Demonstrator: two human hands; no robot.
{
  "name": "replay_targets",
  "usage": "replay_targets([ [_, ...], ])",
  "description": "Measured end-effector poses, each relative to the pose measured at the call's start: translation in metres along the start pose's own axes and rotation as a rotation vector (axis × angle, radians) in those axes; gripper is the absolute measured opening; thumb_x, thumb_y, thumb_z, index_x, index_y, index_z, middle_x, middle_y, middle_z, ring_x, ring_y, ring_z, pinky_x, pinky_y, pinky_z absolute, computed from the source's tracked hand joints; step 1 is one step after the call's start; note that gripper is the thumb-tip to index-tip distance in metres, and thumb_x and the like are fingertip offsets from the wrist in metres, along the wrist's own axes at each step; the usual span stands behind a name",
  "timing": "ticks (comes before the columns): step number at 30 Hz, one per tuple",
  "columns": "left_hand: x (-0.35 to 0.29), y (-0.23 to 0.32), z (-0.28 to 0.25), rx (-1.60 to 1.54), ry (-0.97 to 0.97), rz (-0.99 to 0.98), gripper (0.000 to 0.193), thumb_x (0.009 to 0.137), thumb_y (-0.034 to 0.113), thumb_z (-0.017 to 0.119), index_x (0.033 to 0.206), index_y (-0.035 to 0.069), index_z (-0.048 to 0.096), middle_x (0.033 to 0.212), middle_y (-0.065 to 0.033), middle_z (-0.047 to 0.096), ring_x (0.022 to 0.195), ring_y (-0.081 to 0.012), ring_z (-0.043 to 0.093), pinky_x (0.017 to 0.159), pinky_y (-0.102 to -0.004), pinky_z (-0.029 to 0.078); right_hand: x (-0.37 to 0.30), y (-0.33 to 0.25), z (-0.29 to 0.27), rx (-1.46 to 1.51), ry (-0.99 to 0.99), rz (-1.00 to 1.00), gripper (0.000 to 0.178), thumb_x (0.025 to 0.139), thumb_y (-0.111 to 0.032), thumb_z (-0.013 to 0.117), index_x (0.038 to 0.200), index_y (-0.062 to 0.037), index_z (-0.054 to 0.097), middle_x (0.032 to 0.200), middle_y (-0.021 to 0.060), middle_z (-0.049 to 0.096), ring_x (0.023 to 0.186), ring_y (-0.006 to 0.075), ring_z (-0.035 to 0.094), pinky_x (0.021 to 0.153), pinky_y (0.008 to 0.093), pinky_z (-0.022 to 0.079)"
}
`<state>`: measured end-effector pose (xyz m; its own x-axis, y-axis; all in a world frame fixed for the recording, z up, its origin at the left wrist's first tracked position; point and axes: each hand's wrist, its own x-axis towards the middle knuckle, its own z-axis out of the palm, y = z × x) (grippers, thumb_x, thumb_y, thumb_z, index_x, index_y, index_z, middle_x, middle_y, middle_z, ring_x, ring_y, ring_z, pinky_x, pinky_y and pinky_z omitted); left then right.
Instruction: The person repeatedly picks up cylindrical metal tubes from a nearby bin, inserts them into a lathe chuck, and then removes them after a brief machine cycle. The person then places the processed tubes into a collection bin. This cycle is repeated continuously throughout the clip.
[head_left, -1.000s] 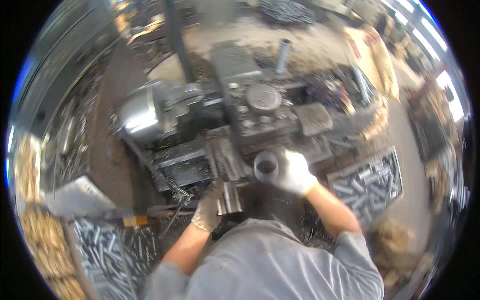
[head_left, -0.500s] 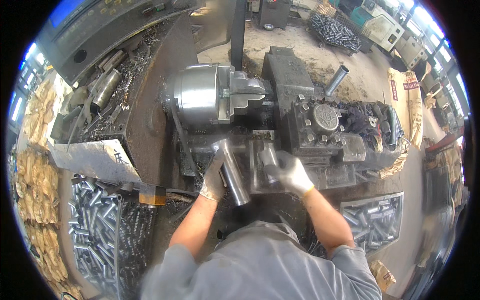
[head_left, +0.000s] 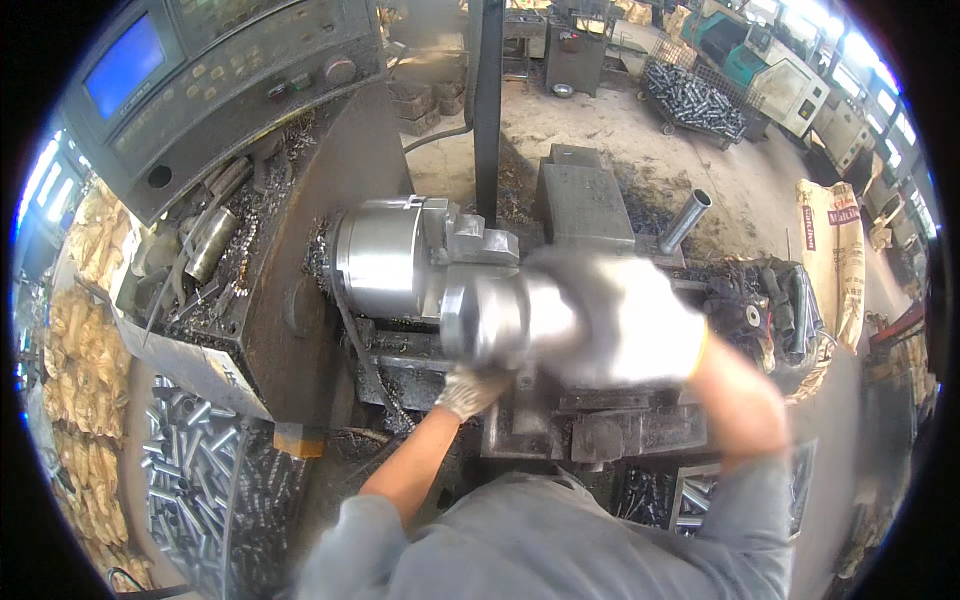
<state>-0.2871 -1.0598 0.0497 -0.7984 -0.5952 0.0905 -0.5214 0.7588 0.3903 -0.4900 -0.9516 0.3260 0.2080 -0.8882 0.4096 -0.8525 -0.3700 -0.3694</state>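
My right hand, in a white glove with dark fingers and smeared by motion, is raised over the lathe. Its fingers close round a shiny steel tube that lies roughly level and points left. The tube looks large, close to the camera, with stepped bright bands. My left hand, gloved too, is lower, just beneath the tube's left part. The tube covers its fingers, so whether it grips anything is hidden. Behind the tube stands the lathe chuck with its stepped jaws.
A control panel with a blue screen rises at upper left. Bins of steel tubes stand at lower left and lower right. One tube leans upright behind the lathe. A chip-filled tray sits left of the chuck.
My right hand has risen toward the camera from the tool turret's left side, with a tube. My left hand has moved right and slipped behind the tube. The view has tilted upward.
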Motion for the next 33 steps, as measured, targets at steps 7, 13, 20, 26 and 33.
replay_targets([
  [7,-0.152,-0.042,-0.019,-1.069,0.219,-0.607,0.030,0.099,0.010,0.076,0.126,0.001,0.068,0.105,-0.0031,0.071,0.095,-0.0110,0.066,0.087,-0.0306,0.056,0.059,0.145,0.022,-0.824,-0.705,0.142,0.031,0.077,-0.018,0.079,0.107,-0.0097,0.077,0.096,0.0163,0.079,0.092,0.0342,0.079,0.082,0.0465,0.063],
  [13,-0.294,-0.099,0.030,-1.055,0.760,-1.214,0.019,0.101,0.017,0.074,0.115,0.005,0.069,0.099,-0.0071,0.073,0.077,-0.0194,0.070,0.068,-0.0355,0.060,0.057,0.188,0.097,-0.164,-0.733,0.354,0.070,0.064,-0.042,0.088,0.121,-0.0062,0.070,0.105,0.0223,0.078,0.100,0.0402,0.076,0.086,0.0479,0.060],
  [20,-0.316,-0.149,-0.016,-1.602,1.250,-1.086,0.038,0.107,0.052,0.055,0.099,0.016,0.066,0.081,0.0008,0.064,0.063,-0.0171,0.057,0.058,-0.0336,0.048,0.072,0.197,0.100,-0.282,-0.987,0.405,0.058,0.071,-0.043,0.086,0.112,-0.0026,0.078,0.102,0.0242,0.079,0.093,0.0356,0.077,0.083,0.0470,0.058],
  [26,-0.363,-0.218,-0.009,-1.590,1.014,-1.078,0.031,0.106,0.043,0.054,0.095,0.017,0.066,0.077,0.0001,0.063,0.064,-0.0205,0.058,0.059,-0.0333,0.047,0.080,0.201,0.120,0.101,-0.692,0.360,0.065,0.068,-0.024,0.085,0.127,0.0010,0.072,0.107,0.0214,0.079,0.097,0.0299,0.077,0.080,0.0440,0.059],
  [33,-0.367,-0.231,0.018,-1.167,1.027,-1.003,0.027,0.104,0.040,0.062,0.089,0.018,0.061,0.069,0.0047,0.048,0.055,-0.0114,0.045,0.052,-0.0287,0.038,0.061,0.162,0.079,-0.212,-0.489,0.385,0.077,0.083,-0.035,0.078,0.148,-0.0009,0.057,0.139,0.0260,0.067,0.129,0.0415,0.065,0.110,0.0461,0.052],
])
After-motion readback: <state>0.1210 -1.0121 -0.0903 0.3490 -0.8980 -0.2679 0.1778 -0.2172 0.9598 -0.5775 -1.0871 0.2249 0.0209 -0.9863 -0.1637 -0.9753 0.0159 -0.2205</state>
